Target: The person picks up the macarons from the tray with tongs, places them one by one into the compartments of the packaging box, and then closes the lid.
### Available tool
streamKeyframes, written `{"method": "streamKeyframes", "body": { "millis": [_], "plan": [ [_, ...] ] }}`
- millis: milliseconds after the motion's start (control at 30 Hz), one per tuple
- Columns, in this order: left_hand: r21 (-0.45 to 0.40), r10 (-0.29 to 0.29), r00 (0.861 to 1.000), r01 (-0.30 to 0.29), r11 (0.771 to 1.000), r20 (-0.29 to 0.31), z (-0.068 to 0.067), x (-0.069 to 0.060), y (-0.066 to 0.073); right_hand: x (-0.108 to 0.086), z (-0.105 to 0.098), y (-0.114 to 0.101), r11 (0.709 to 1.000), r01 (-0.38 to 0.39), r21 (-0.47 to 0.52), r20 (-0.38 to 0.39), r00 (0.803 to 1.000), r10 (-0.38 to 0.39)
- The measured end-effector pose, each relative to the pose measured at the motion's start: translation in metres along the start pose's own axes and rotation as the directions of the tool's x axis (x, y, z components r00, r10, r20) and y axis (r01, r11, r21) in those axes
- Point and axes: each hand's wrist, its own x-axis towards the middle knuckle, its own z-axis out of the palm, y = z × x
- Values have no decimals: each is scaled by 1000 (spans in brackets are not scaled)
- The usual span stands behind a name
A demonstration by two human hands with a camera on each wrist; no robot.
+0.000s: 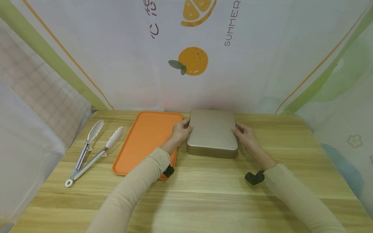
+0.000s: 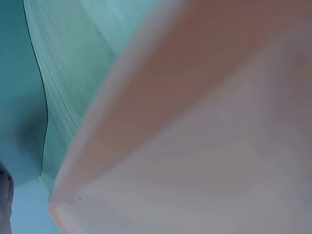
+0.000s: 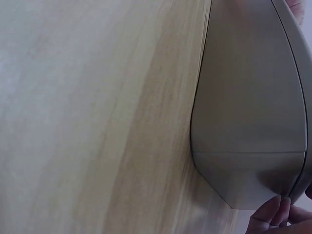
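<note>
A square, champagne-coloured metal tin point(image 1: 212, 129) with a rounded lid sits at the back of the wooden table. My left hand point(image 1: 179, 132) holds its left side, the thumb at the lid's edge. On the opposite side my right hand point(image 1: 245, 137) pinches the lid's edge between thumb and fingers. The right wrist view shows the seam between lid and body, with right fingertips point(image 3: 273, 214) at that seam near a corner. Whatever the tin contains is hidden. A blurred pinkish surface fills most of the left wrist view.
An orange rectangular tray point(image 1: 145, 139) lies left of the tin, partly under my left forearm. Farther left, spread tongs point(image 1: 84, 161) with white tips rest on the wooden table point(image 1: 209, 197). A printed cloth point(image 1: 131, 64) hangs right behind the table's back edge.
</note>
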Motion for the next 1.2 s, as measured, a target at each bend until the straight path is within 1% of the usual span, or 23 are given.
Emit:
{"method": "streamKeyframes", "body": {
  "millis": [233, 400, 467, 533, 633, 700, 767, 1033, 1200],
  "plan": [
    [5, -2, 1000, 2, 1000, -15, 1, -3, 2, -1, 0, -1, 1000, 4, 13, 11, 1000, -4],
    [-7, 17, 1000, -17, 1000, -8, 1, -2, 0, -2, 0, -1, 1000, 15, 11, 27, 1000, -15],
    [-23, 25, 1000, -25, 999, 3, 1, -3, -1, -2, 0, -1, 1000, 15, 8, 33, 999, -15],
    [-39, 20, 1000, -19, 999, 20, -1, -8, 7, -3, 0, -1, 1000, 13, 8, 35, 999, -14],
    [-46, 22, 1000, -21, 999, 21, -2, -8, 6, -3, 0, -1, 1000, 16, 11, 34, 999, -16],
    [-39, 19, 1000, -19, 999, 12, -1, -8, 6, -2, 1, -1, 1000, 17, 12, 30, 999, -17],
    [-32, 28, 1000, -28, 999, -4, 0, -2, -1, -2, 1, -1, 1000, 15, 11, 24, 1000, -15],
    [-18, 22, 1000, -22, 1000, -19, 1, -2, 0, -2, 1, -3, 1000, 4, 25, 1, 1000, -4],
    [-12, 20, 999, -21, 1000, -34, 2, -2, 1, -3, 2, -2, 999, -24, 31, -1, 1000, 24]
  ]
}}
